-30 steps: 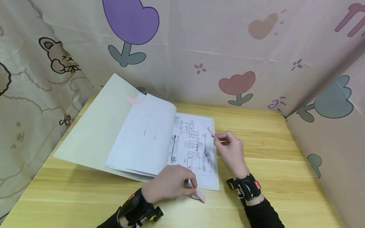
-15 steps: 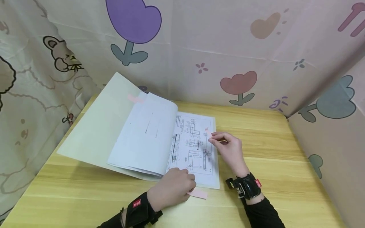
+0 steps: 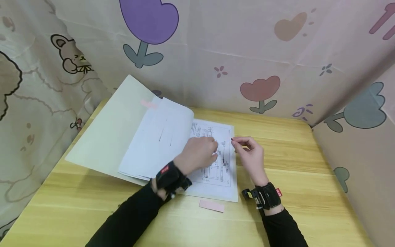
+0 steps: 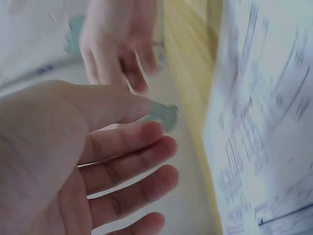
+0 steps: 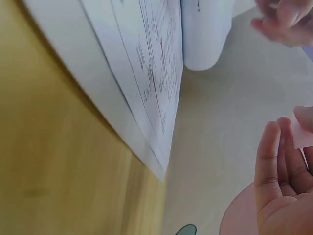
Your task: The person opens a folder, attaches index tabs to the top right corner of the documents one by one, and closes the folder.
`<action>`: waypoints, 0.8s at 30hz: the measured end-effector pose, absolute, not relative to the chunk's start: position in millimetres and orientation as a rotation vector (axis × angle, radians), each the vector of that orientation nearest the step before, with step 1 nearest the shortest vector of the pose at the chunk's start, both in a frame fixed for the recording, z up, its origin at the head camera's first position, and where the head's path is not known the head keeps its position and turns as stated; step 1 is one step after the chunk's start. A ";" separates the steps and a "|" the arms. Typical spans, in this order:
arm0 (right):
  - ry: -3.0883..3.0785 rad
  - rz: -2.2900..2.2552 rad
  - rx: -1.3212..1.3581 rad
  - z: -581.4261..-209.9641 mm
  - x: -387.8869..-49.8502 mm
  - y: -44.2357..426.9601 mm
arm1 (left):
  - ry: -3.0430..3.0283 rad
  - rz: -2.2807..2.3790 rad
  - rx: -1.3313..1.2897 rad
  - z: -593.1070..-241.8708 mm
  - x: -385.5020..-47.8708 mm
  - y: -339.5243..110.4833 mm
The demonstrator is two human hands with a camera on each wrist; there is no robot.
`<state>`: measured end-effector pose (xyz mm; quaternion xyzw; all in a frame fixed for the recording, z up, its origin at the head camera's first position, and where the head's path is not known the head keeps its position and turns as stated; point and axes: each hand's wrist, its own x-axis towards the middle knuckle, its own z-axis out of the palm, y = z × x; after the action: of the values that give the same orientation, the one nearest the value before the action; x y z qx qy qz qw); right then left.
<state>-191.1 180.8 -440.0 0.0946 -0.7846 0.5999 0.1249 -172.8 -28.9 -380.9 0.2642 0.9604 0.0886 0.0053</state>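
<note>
My right hand [image 3: 251, 156] pinches a small pink sticky note [image 5: 302, 136] between thumb and fingers at the right edge of the printed sheet [image 3: 223, 171]. In the head view the fingers almost hide that note. Above the middle of the sheet is my left hand [image 3: 199, 154], its fingers loosely extended and holding nothing in the left wrist view. A pink sticky-note strip [image 3: 211, 206] lies on the table just in front of the sheet. The pages belong to an open pale folder [image 3: 105, 137], and another pink note [image 3: 149, 104] sits near the top of its cover.
Turned-back white pages [image 3: 154, 144] curve up on the left against the raised cover. A wooden table [image 3: 284, 171] carries everything. Patterned cloth [image 3: 200, 51] hangs behind the table and along both sides.
My left hand has let go of the pink strip near the table's front and moved up over the sheet. My right hand stays by the sheet's right edge with its note.
</note>
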 end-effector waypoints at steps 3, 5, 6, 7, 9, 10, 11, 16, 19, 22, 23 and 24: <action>-2.296 1.672 0.268 -439.8 -202.2 186.4 | 3.003 0.237 0.751 -377.8 -199.2 -26.1; -2.344 1.543 0.295 -439.7 -211.6 190.9 | 2.989 0.196 0.733 -378.8 -214.0 -23.7; -2.379 1.449 0.322 -439.5 -216.7 193.1 | 2.979 0.181 0.731 -379.9 -220.1 -22.4; -2.413 1.351 0.350 -439.3 -221.9 195.4 | 2.970 0.167 0.732 -381.8 -226.0 -21.1; -2.474 1.137 0.422 -439.3 -233.3 199.1 | 2.951 0.128 0.729 -386.8 -235.6 -19.0; -2.497 1.043 0.462 -439.6 -239.4 201.1 | 2.942 0.114 0.725 -389.2 -240.0 -18.0; -2.522 0.958 0.501 -440.2 -245.4 202.9 | 2.936 0.095 0.717 -392.0 -243.8 -17.1; -2.664 0.765 0.691 -445.0 -269.3 207.8 | 2.904 0.004 0.675 -408.9 -254.2 -15.7; -2.745 0.778 0.743 -448.8 -279.5 209.2 | 2.880 -0.008 0.677 -417.8 -255.3 -14.7; -2.801 0.840 0.725 -452.4 -287.5 210.6 | 2.870 0.009 0.679 -424.0 -254.2 -12.6; -2.820 0.861 0.707 -453.2 -289.3 211.1 | 2.873 0.015 0.680 -426.0 -254.0 -11.8; -2.840 0.876 0.688 -453.8 -291.0 211.5 | 2.875 0.024 0.678 -426.7 -253.2 -11.0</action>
<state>-291.0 211.5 -453.8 0.2252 -0.9300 0.2868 0.0456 -253.2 -11.0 -426.7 0.2285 0.9690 0.0079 0.0939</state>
